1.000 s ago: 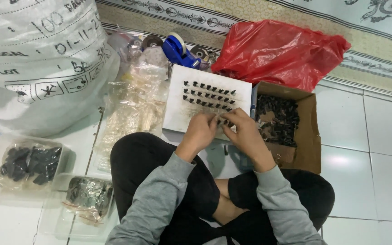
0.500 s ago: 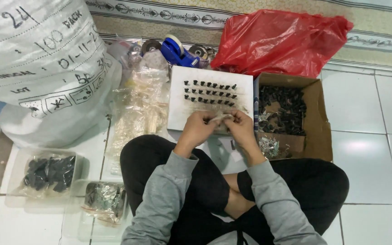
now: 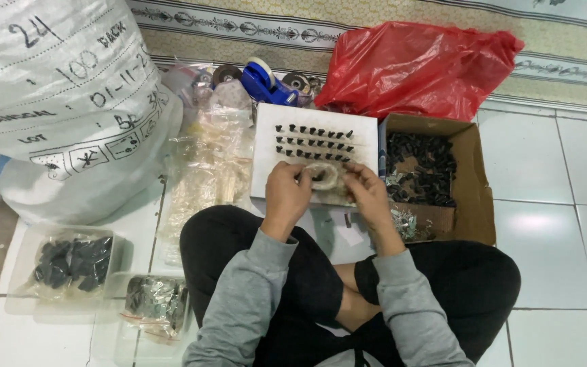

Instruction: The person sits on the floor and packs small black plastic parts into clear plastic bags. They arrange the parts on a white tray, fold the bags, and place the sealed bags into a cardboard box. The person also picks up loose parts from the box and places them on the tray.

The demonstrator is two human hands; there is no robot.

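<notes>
Nearest the camera: person sits cross-legged on the tiled floor (image 3: 552,163), grey sleeves, black trousers, knees spread w/ the work between them, prob. so both arms reach it. Lower left of frame, two clear tubs: one (image 3: 69,261) w/ dark bits in plastic, the other (image 3: 154,302) w/ a bagged bundle of greyish pieces, both parked at the near side, away from the hands.

Centre frame now. Left hand (image 3: 285,194) and right hand (image 3: 369,197) meet over the near edge of a white board (image 3: 266,149). Both pinch a small clear bag (image 3: 322,175), fingers closed on its edges from either side, looks like it's held open or stretched between them. Bag is see-through, crumpled, pale; can't tell what's in it, too small. It sits just above the board's lower edge, below the rows of small black pieces (image 3: 314,143) standing in lines on the board, neat rows, easy to count I'd guess.

Right of the board, touching it, a brown cardboard box (image 3: 473,177) w/ a loose heap of the same dark pieces, close to the right hand. Left of the board, a pile of clear plastic bags (image 3: 205,163).

Further back: blue tape dispenser (image 3: 266,85), red plastic bag (image 3: 416,68) upper right, big white sack (image 3: 62,102) upper left w/ handwriting, patterned rug (image 3: 375,13) along the top.
</notes>
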